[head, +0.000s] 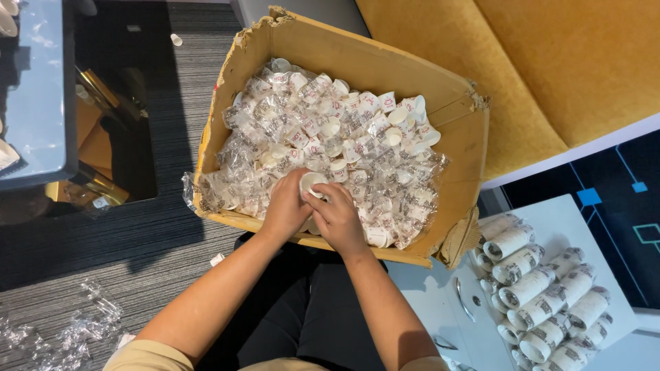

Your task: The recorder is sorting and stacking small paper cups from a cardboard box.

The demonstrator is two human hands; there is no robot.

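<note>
Head view: both hands meet over the near edge of the torn cardboard box [357, 65], at about six o'clock of its heap of wrapped cups [344, 137]. The left hand [285, 206] and right hand [337, 216] pinch one small paper cup [313, 182] between curled fingertips. Squeezing could crush its thin rim; the stacked cup sleeves [543, 302] at four o'clock look liable to roll.

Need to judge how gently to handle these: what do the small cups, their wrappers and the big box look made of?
Small cups: probably thin paper, matte white with printed marks and rolled rims. Wrappers: clear plastic film, glossy and crinkled. Box: brown corrugated cardboard, dull, with torn, frayed edges. The left hand and right hand hold one cup.
</note>
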